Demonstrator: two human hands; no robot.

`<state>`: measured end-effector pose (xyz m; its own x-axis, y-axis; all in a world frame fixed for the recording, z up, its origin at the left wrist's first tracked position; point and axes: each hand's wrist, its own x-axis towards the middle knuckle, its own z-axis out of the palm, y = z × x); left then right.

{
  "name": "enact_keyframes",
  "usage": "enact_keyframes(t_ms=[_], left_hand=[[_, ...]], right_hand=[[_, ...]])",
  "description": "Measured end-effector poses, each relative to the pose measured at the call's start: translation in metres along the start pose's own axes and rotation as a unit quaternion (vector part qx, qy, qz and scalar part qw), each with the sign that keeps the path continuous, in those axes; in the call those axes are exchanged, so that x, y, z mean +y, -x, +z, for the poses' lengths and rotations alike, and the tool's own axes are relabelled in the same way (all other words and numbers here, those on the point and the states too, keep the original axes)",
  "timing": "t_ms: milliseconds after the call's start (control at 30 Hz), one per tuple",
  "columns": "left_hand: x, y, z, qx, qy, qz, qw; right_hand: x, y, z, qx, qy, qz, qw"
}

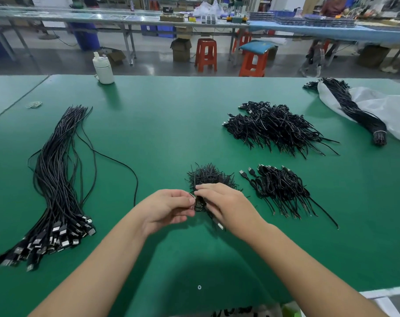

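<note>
Right now your left grip (169, 210) and right grip (226, 204) meet over the middle of the table (171, 124), well back from its near edge and far from the far one. Bare green lies on the near side of your hands and out to the left, as far as the long bundle of straight cables (57, 179). Room is tighter elsewhere: the heap of short ties (208, 177) sits just beyond your fingers, and the pile of coiled cables (279, 191) lies near on the right.

Both grips are pinching the same cable (198, 204), wound into a small coil between your fingertips and held just above the table. Its long axis runs from the coil toward you and to the right, under the right grip, and the plug (220, 226) points that way.
</note>
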<state>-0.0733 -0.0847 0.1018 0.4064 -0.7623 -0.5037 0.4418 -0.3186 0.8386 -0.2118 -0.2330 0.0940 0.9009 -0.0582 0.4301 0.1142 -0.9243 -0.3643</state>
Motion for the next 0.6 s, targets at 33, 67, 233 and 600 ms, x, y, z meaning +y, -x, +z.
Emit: enact_keyframes(t_ms=[33, 67, 233, 600], left_hand=[[-0.001, 0.000, 0.000, 0.008, -0.029, 0.024, 0.999], [-0.002, 0.000, 0.002, 0.020, -0.062, 0.056, 0.996], [-0.004, 0.000, 0.013, 0.097, -0.228, 0.216, 0.945], [-0.008, 0.002, 0.016, 0.158, -0.498, 0.406, 0.750]], right_hand=[[-0.002, -0.001, 0.000, 0.000, -0.021, 0.026, 0.999], [-0.003, -0.002, 0.000, -0.001, -0.044, 0.060, 0.997], [-0.009, -0.012, 0.004, 0.016, -0.225, 0.272, 0.935], [-0.010, -0.015, 0.012, 0.033, -0.357, 0.326, 0.875]])
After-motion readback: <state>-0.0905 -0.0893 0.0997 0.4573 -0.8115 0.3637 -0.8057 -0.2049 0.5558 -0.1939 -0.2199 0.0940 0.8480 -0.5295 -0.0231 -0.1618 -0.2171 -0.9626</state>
